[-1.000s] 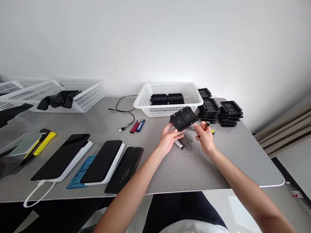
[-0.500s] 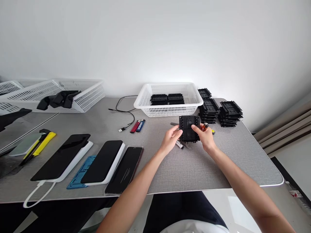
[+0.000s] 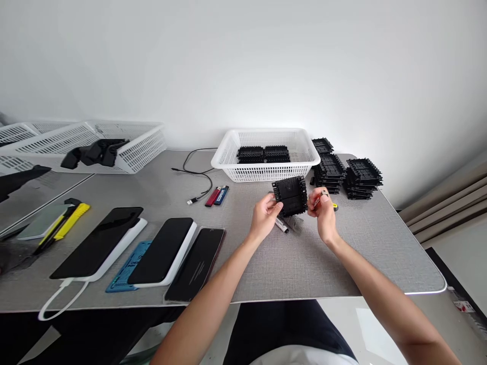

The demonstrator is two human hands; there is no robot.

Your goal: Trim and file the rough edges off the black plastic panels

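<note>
My left hand (image 3: 265,217) grips the left edge of a square black plastic part (image 3: 291,195) with toothed edges, held tilted above the table. Just right of that part, my right hand (image 3: 323,213) is closed around a lighter (image 3: 324,192); its metal top shows by the thumb and most of its body is covered by the fingers. Below the black part lie a white pen-like tube (image 3: 282,226) with a dark end and a crumpled clear wrapper (image 3: 297,224). Behind my right hand, a small yellow and black item (image 3: 335,207) is mostly hidden.
A white basket (image 3: 262,175) holds more black parts. Stacks of such parts (image 3: 330,170) (image 3: 363,177) stand to its right. Red (image 3: 212,196) and blue (image 3: 221,195) lighters, a black cable (image 3: 201,174), phones (image 3: 162,251) and yellow cutters (image 3: 71,222) lie leftward.
My right hand has let go of the black part and moved slightly right, keeping the lighter. The part, now in my left hand alone, has tilted and shifted left.
</note>
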